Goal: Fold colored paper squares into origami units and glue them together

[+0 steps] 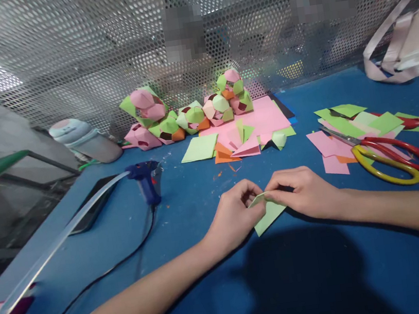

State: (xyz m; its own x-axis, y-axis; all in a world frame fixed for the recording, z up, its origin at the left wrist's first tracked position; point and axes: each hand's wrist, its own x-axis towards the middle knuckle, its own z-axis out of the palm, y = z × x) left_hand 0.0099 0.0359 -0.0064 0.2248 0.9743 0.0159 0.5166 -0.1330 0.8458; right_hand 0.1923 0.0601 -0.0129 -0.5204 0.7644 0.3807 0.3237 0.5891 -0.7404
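A light green paper piece [267, 215] lies folded on the blue table [184, 202], pinched from both sides. My left hand [235, 216] grips its left edge with closed fingers. My right hand [302, 192] pinches the top fold from the right, fingers pressed together. The two hands meet over the paper near the middle of the table.
Folded paper balls [191, 112] in pink, green and orange stand at the back, with loose sheets [237, 135] before them. Red and yellow scissors [388, 155] lie on paper scraps at the right. A blue glue gun [145, 179] with its cable sits left; a bottle [84, 139] lies behind it.
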